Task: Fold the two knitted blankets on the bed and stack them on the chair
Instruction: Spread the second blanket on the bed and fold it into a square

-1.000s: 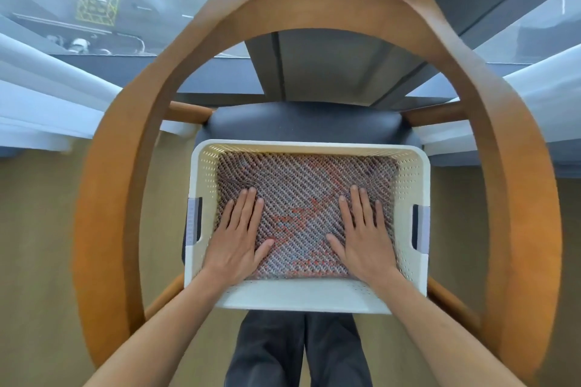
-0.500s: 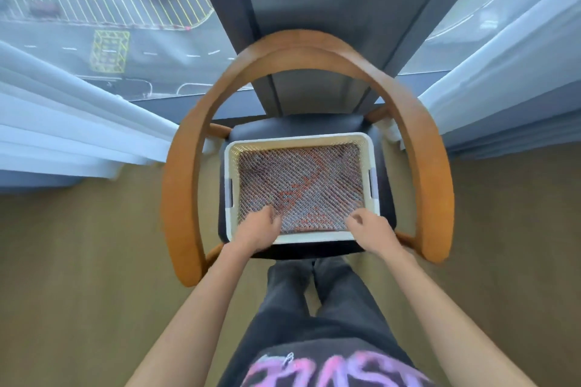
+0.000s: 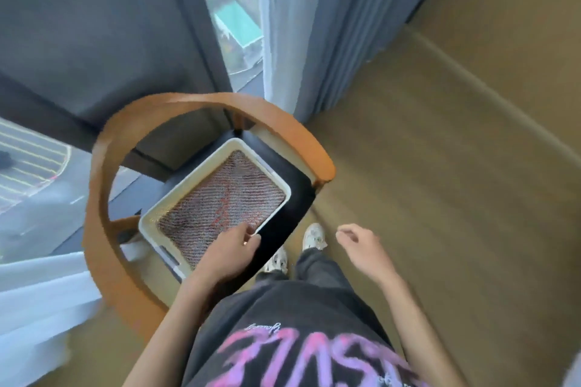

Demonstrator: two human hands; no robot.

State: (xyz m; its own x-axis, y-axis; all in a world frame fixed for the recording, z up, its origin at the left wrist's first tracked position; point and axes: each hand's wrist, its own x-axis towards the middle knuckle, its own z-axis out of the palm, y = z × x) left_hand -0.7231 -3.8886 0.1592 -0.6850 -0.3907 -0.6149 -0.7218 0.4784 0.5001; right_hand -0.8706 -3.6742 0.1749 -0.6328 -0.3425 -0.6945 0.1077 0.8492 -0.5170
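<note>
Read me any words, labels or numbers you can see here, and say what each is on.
Large pink lettering on the person's black shirt: upside down and blurred, cannot be read.
Small pale script above it: too small to read.
Yellow painted road lines outside the window: stripes only, no words.
Cream plastic basket and curved wooden chair: no text shows.
</note>
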